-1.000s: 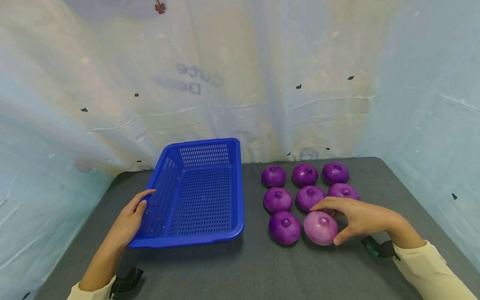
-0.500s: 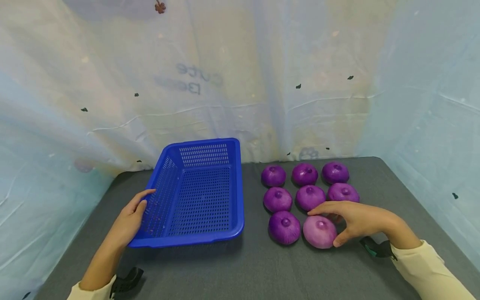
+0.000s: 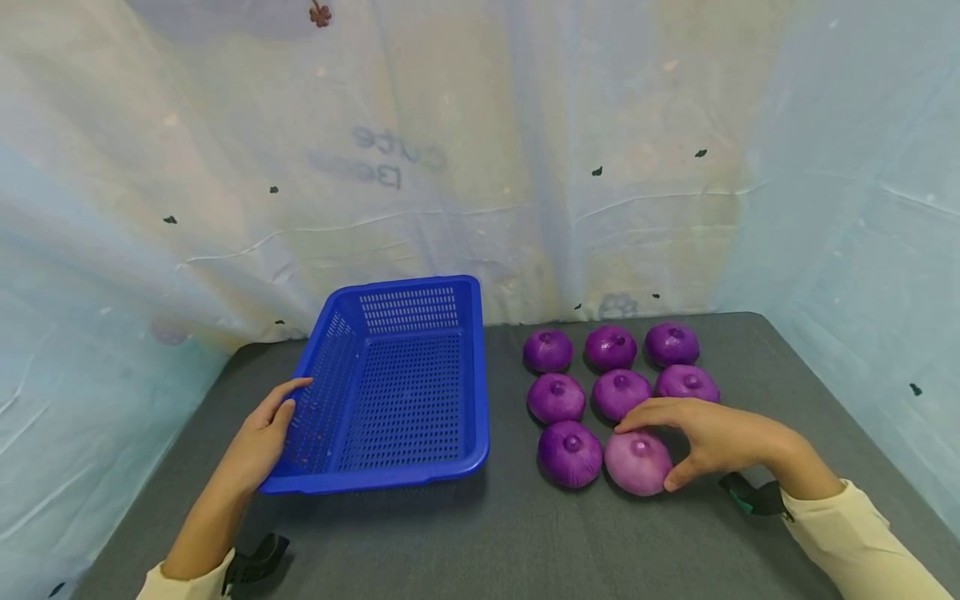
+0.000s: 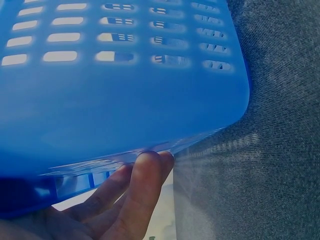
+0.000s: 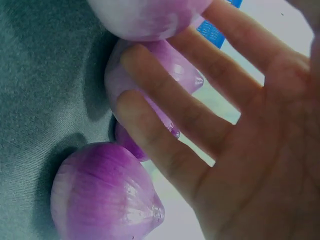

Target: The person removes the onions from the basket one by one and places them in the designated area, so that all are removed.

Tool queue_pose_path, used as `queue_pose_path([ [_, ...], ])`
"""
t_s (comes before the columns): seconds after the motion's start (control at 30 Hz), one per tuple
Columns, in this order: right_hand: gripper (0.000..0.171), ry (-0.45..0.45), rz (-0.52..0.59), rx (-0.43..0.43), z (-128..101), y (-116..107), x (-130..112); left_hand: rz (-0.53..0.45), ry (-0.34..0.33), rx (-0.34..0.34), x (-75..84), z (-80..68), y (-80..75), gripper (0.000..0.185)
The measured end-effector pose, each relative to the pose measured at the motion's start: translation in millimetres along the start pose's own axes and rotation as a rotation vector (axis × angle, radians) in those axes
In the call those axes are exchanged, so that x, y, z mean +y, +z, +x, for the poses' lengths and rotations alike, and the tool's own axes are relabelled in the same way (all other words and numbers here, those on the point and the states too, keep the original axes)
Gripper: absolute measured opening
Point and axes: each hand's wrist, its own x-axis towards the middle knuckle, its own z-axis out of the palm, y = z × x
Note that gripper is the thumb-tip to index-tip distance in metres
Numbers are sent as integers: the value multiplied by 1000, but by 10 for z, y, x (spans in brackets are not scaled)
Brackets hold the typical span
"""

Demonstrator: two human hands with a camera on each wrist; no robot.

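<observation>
At the left, my left hand (image 3: 258, 442) grips the side rim of an empty blue plastic basket (image 3: 375, 481). Its thumb lies over the rim, and the left wrist view shows the fingers (image 4: 145, 185) against the basket's outer side. On the right, purple onions (image 3: 571, 455) stand in rows with their tips up. My right hand (image 3: 712, 442) holds the paler, pinkish onion (image 3: 637, 465) in the front row between thumb and fingers. From the right wrist view, that pale onion (image 5: 150, 17) sits by the index finger while the other fingers extend past it.
Several more onions (image 3: 619, 395) sit close behind the held one, in the middle and back rows. A grey cloth-covered table (image 3: 495, 542) lies under everything. Pale printed sheeting (image 3: 525, 167) hangs behind and along both sides.
The pale onion has shifted slightly left and toward the front, with my right hand's fingers following it. My left hand and the basket have stayed in place.
</observation>
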Motion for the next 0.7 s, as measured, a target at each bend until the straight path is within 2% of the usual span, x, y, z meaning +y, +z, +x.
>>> queue_pose_path([
  [0.27,73,92,-9,-2,21,-7,-26,-3,-7,-2,-7,9,-7,51],
  [0.7,75,155,4,-35,-1,-51,-60,-4,3,-1,-20,18,-7,51],
])
